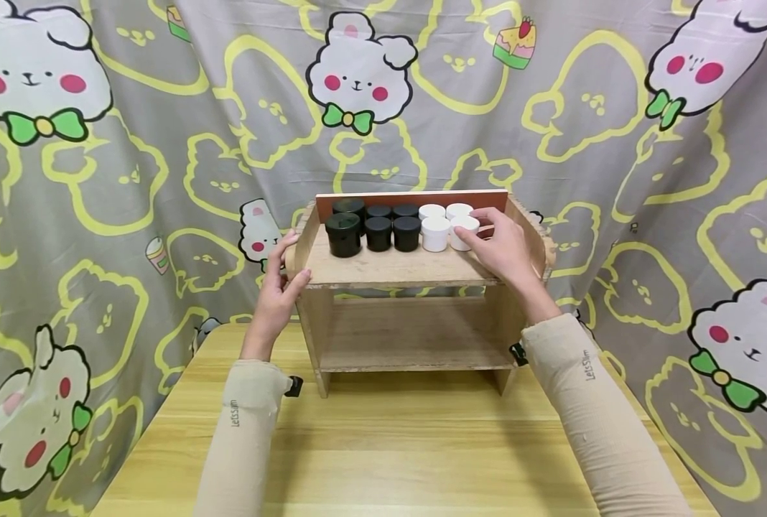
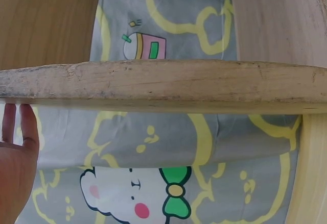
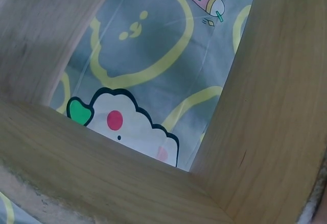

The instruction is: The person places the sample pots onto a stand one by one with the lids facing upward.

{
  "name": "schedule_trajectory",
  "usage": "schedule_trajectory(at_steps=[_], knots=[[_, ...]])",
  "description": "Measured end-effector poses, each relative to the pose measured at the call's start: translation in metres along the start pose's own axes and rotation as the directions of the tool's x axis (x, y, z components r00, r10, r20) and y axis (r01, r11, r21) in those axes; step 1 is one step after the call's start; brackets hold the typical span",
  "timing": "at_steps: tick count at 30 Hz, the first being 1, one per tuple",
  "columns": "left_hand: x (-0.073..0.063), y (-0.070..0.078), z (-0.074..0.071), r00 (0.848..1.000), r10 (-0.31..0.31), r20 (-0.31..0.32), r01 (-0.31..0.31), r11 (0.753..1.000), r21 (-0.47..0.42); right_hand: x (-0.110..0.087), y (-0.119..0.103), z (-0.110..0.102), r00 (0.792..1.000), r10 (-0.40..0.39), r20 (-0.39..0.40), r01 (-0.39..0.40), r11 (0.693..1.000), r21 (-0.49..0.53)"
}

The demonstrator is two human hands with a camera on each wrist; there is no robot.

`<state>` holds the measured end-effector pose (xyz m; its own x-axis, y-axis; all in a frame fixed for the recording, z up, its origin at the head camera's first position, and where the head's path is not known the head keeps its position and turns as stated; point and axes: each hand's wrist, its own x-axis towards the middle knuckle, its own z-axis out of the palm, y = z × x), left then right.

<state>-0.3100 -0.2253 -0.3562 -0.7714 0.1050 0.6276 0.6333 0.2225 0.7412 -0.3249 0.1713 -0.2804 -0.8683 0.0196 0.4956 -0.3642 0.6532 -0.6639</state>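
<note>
A small two-tier wooden shelf (image 1: 370, 271) stands on the table. Along its top board are a front and a back row of lidded jars: black ones such as the larger black jar (image 1: 343, 235) on the left, white ones such as the white jar (image 1: 435, 235) on the right. My right hand (image 1: 503, 248) pinches the front right white jar (image 1: 464, 237) between thumb and fingers. At the shelf's left end, my left hand (image 1: 276, 294) grips the side panel (image 1: 302, 244). The left wrist view shows its fingers (image 2: 28, 127) against the wooden edge (image 2: 163, 83).
A reddish back board (image 1: 416, 201) closes the top tier behind the jars. Below lies the lower shelf board (image 1: 409, 337). The light wooden table (image 1: 396, 445) spreads in front, and a patterned grey curtain (image 1: 461, 93) hangs behind and at both sides.
</note>
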Motion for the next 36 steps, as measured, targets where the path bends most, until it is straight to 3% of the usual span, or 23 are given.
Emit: schedule_trajectory(at_steps=[22, 30, 36], knots=[[0.004, 0.000, 0.002, 1.000, 0.007, -0.008, -0.007, 1.000, -0.002, 0.004, 0.004, 0.001, 1.000, -0.013, 0.014, 0.013, 1.000, -0.009], [-0.004, 0.032, 0.008, 1.000, -0.002, -0.009, 0.002, 1.000, -0.005, 0.003, 0.004, 0.000, 1.000, -0.017, 0.015, 0.017, 1.000, -0.014], [-0.004, 0.030, 0.009, 1.000, 0.011, -0.022, -0.011, 1.000, 0.007, 0.003, 0.003, 0.001, 0.999, -0.035, -0.009, 0.035, 0.999, -0.009]])
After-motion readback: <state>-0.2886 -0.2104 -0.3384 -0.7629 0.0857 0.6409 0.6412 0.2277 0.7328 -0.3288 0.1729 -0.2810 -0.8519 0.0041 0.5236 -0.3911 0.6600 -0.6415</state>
